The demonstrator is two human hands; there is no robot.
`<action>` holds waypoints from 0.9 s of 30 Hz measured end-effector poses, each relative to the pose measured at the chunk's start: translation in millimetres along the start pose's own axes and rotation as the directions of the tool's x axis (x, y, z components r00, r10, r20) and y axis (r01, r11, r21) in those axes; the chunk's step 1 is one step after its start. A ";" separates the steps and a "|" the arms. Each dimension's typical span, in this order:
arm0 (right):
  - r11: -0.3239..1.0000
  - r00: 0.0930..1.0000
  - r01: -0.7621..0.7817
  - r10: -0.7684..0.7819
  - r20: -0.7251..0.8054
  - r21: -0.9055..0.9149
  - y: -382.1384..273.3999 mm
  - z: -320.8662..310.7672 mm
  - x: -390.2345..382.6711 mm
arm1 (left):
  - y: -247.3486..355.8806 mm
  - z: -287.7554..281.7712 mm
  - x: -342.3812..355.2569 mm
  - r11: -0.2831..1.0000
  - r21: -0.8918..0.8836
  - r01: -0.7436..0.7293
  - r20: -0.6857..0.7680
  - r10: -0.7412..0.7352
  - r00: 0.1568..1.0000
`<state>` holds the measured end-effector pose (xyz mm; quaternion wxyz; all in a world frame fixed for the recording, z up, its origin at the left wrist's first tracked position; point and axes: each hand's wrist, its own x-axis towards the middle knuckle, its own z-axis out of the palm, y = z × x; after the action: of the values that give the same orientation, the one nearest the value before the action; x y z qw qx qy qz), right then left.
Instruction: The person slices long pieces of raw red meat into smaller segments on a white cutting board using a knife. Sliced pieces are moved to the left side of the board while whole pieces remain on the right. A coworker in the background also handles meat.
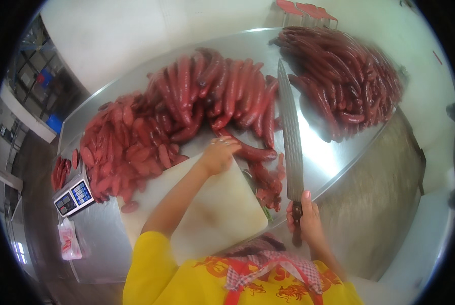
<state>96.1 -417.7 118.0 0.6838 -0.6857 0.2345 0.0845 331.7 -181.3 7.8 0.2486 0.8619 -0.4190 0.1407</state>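
Observation:
My right hand is closed round the dark handle of a long, broad knife, its blade pointing up and away over the table. My left hand, with a ring on one finger, is at the far edge of a white cutting board. Its fingers are curled on a dark red sausage lying just beyond the board. Reddish peeled casings lie in a heap between the board and the blade. Left of the board is a big pile of slanted sausage slices.
Whole sausages are heaped behind the board, and a larger heap fills the table's far right. A digital scale carrying slices and a white plastic bag are at the left. Red stools stand by the wall beyond the metal table.

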 end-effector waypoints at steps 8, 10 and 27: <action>0.999 0.998 0.036 -0.035 -0.060 0.011 15.7 -31.8 -19.5 | 3.1 16.2 62.4 0.995 0.087 0.052 0.389 -0.082 0.918; 0.998 0.995 0.049 -0.047 -0.087 0.026 18.1 -38.0 -20.8 | 11.7 -4.6 68.2 0.984 -0.003 0.178 0.214 -0.174 0.961; 0.800 0.953 0.297 -0.218 0.209 -0.521 36.2 -34.6 -7.2 | 150.4 -124.3 -95.7 0.638 0.020 0.770 0.566 -0.642 0.517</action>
<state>66.9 -448.5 90.4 0.4789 -0.8701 0.0571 0.1012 150.0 -130.0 115.4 0.2594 0.9242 -0.0933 -0.2642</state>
